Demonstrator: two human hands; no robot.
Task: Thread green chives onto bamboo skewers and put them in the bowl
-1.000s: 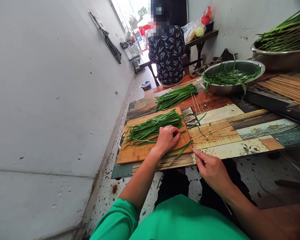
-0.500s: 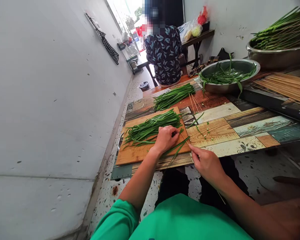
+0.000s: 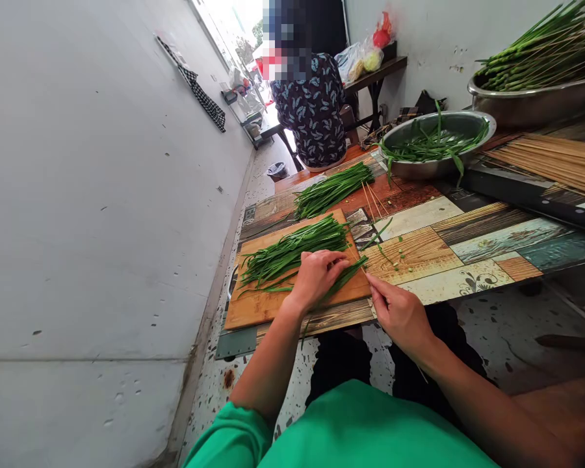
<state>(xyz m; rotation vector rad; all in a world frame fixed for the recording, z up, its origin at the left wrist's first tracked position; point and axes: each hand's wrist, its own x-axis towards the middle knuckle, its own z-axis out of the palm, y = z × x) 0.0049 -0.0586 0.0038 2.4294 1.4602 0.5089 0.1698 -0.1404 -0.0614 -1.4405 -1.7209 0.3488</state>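
Observation:
My right hand point(image 3: 400, 313) is closed on a thin wooden skewer point(image 3: 355, 255), pinched between thumb and fingers at the right edge of the wooden cutting board point(image 3: 253, 315). The skewer points up and left over the board, and its rear end shows below my wrist. My left hand point(image 3: 318, 276) lies over the board with its fingers curled onto a small bunch of garlic chives point(image 3: 347, 278); its thumb is hidden. Those chive ends reach toward the skewer. Behind my left hand lies a larger pile of garlic chives point(image 3: 292, 250) on the board.
Another chive bundle point(image 3: 334, 190) lies behind the board, beside loose skewers point(image 3: 374, 200). To the right are a metal bowl point(image 3: 414, 170) with chives, a black-handled knife point(image 3: 526, 198), many skewers point(image 3: 550, 162) and a larger metal basin point(image 3: 531, 107). A person point(image 3: 309, 110) sits ahead.
The chives at my left hand, which trailed loosely over the table's edge, now lie more gathered under it. My left fingers have shifted off the skewer's tip. My right hand keeps the skewer.

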